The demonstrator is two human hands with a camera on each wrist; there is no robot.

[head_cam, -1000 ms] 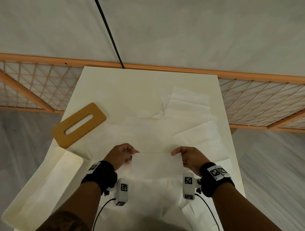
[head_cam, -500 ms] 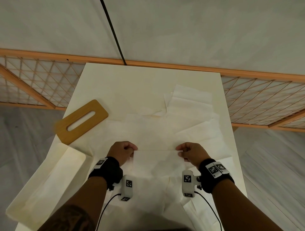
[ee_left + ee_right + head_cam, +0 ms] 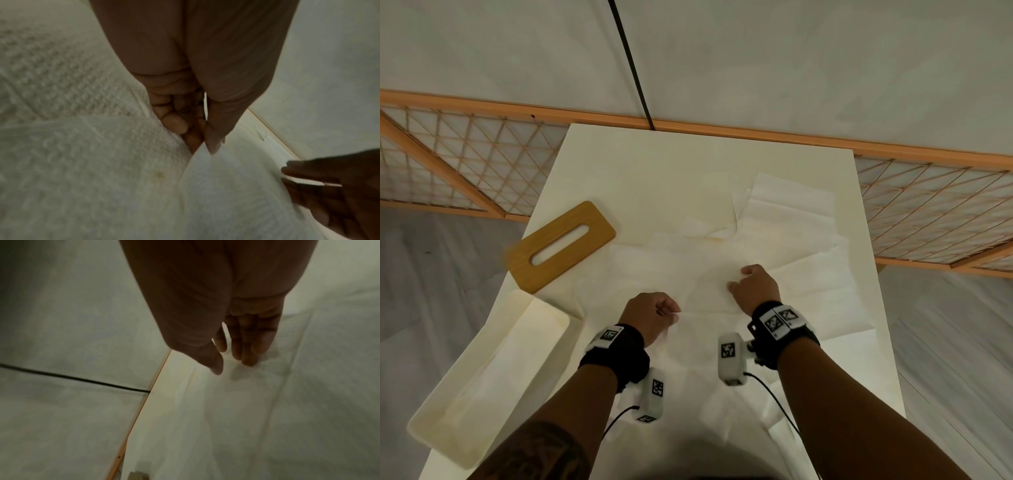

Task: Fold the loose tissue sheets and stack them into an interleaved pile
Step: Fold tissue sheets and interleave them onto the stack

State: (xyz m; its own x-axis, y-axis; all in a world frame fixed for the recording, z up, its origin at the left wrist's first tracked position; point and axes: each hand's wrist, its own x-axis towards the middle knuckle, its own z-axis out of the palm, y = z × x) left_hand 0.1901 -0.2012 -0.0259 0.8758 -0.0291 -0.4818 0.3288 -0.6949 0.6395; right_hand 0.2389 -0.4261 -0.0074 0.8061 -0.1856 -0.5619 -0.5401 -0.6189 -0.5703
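Tissue sheet (image 3: 709,329) lies between both hands: left hand (image 3: 650,317) pinches its near corner, right hand (image 3: 755,286) rests flat-fingered beyond, gripping nothing. Risk: one-sided pull may tear or skew the fold.

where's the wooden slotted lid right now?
In the head view, the wooden slotted lid lies flat on the left side of the table, just beyond the open white box and left of the spread tissue sheets.

I work in a plain room: a white table (image 3: 654,178) against a bare wall (image 3: 791,68), orange-framed lattice panels (image 3: 465,164) alongside.
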